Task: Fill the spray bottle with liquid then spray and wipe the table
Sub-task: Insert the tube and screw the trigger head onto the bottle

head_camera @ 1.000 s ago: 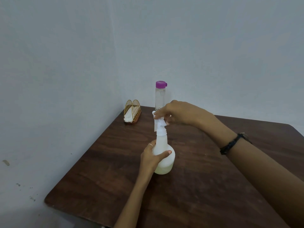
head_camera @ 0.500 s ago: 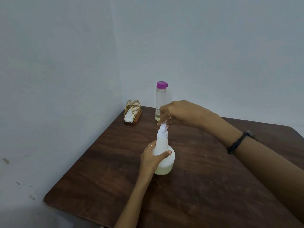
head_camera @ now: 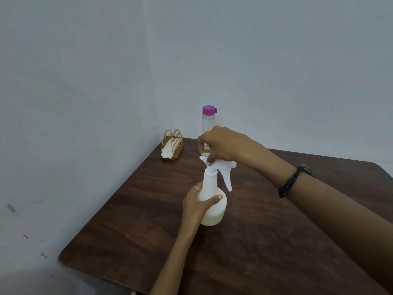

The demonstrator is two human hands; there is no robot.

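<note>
At frame centre, the spray bottle (head_camera: 212, 206) is gripped round its belly by the left hand (head_camera: 196, 204), while the trigger head (head_camera: 221, 167) is pinched by the right hand (head_camera: 223, 145). The bottle should be kept upright and steady as the head is twisted tight. Compared with the earlier frame, the trigger is now swung toward the right of the picture.

Two bare forearms, no sleeves in view. Thin ring (head_camera: 196, 189) on a finger of the left hand (head_camera: 196, 206); dark braided bracelet (head_camera: 292, 181) around the right wrist, right of frame centre.
</note>
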